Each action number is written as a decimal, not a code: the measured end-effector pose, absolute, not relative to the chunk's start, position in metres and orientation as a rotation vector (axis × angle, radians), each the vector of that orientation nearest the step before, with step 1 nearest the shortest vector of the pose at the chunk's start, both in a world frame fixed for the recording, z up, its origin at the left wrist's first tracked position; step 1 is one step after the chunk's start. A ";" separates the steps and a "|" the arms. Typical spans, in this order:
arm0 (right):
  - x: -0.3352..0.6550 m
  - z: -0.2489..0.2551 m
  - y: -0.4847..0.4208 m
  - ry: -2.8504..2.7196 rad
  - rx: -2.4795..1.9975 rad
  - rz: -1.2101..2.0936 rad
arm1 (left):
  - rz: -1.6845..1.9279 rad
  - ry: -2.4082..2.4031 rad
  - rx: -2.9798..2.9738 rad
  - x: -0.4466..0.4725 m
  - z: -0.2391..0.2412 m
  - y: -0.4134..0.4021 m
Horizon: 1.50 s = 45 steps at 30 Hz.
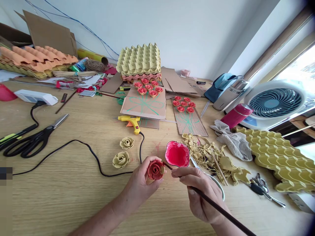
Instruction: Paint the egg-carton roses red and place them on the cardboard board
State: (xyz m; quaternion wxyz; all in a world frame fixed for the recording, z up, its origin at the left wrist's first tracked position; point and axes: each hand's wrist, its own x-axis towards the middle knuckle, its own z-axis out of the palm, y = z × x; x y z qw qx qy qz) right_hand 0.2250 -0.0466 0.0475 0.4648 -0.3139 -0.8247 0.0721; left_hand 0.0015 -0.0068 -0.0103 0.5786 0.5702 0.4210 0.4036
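A paper rose [155, 169], mostly red with a bare tan patch on its right petals, sits in my left hand [142, 182], fingers curled around its sides. My right hand [203, 193] grips a paintbrush [219, 209] with a long dark handle; its tip meets the rose's right edge. Just beyond, a small scalloped dish [177, 154] holds red paint. To the left lie two unpainted tan roses [121, 159]. Partly under my right hand is a pair of scissors with pale handles [218, 183].
A yellow glue gun [130, 123] lies behind, its black cord crossing the table. Pulp scraps [214, 157] pile up at right. Red roses stand on cardboard pieces [145, 106]. Black scissors [36, 139], keys [262, 186], egg trays [140, 59] and a fan [273, 101] surround the work area.
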 end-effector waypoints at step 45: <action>0.228 0.038 -0.044 -1.743 -0.798 0.337 | 0.913 0.989 1.254 0.004 -0.003 -0.004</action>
